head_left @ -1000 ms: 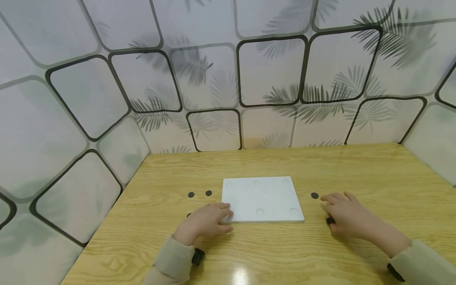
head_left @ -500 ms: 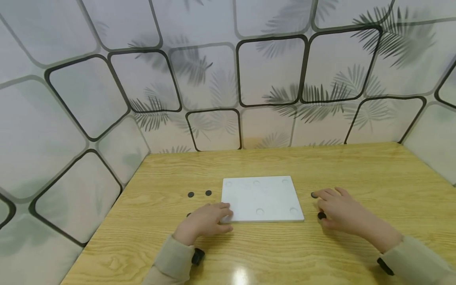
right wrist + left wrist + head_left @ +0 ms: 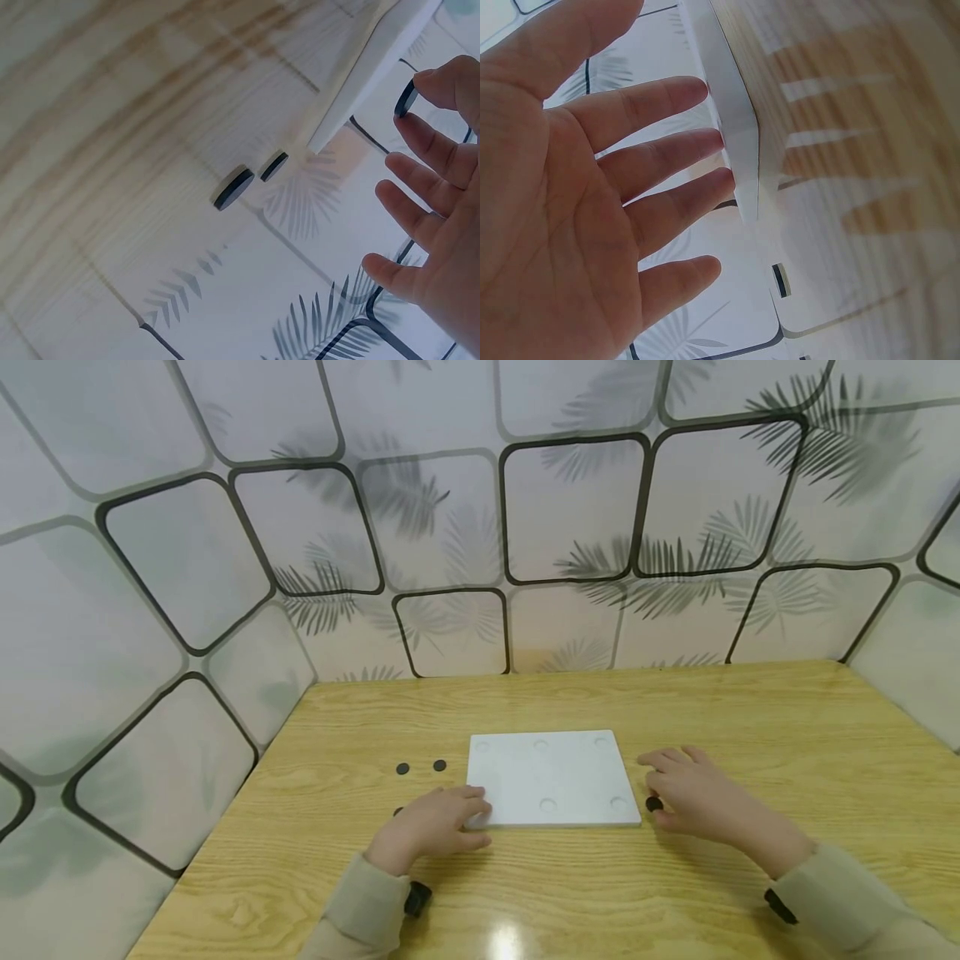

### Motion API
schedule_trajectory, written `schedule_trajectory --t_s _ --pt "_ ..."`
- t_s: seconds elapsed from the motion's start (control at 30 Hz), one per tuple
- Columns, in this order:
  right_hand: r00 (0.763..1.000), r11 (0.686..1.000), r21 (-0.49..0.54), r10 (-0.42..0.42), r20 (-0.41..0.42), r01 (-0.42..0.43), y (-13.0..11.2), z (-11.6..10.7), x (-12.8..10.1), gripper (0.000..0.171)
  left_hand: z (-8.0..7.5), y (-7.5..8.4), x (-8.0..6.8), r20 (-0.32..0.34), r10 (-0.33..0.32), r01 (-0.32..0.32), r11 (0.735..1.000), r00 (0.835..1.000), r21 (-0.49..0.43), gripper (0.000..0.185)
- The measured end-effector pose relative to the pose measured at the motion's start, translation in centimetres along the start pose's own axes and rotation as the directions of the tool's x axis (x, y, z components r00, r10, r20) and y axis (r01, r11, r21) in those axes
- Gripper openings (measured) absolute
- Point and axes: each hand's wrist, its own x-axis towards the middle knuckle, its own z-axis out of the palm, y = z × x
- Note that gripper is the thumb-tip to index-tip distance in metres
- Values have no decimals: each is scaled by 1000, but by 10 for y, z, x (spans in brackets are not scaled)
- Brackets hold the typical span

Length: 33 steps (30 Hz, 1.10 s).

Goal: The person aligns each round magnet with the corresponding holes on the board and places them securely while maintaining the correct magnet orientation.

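Note:
A white rectangular board (image 3: 551, 777) with several shallow round recesses lies on the wooden table. Fingers of my left hand (image 3: 431, 822) rest on its left edge, extended and spread, as the left wrist view (image 3: 562, 202) also shows. Just right of the board, my right hand (image 3: 701, 797) pinches a black disc (image 3: 406, 98) between thumb and index finger, its other fingers loose. In the head view this held disc (image 3: 654, 804) is beside the board's near right corner. Two more black discs (image 3: 234, 189) lie on the table in the right wrist view; the right hand hides them from the head view.
Left of the board lie two black discs (image 3: 439, 765), and a third disc (image 3: 398, 811) is partly covered by the left hand. The wooden table (image 3: 570, 877) meets a patterned wall covering (image 3: 442, 527) at the back and sides.
My right hand has moved left toward the board, carrying the pinched disc past another disc, which it now hides in the head view. The left hand and board have stayed put.

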Motion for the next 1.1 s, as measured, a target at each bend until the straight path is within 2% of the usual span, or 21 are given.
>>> schedule_trajectory --t_s 0.27,0.7,1.1 --pt "1000 1000 5 0 -10 0 -3 5 10 28 1 0 0 -3 0 0 1000 1000 7 46" --pt "999 999 50 17 33 -19 -8 9 20 26 -1 1 0 -1 0 0 1000 1000 -9 45" --pt "998 1000 -1 8 62 -8 -9 12 22 26 -1 0 0 6 -8 8 1000 1000 -24 45"
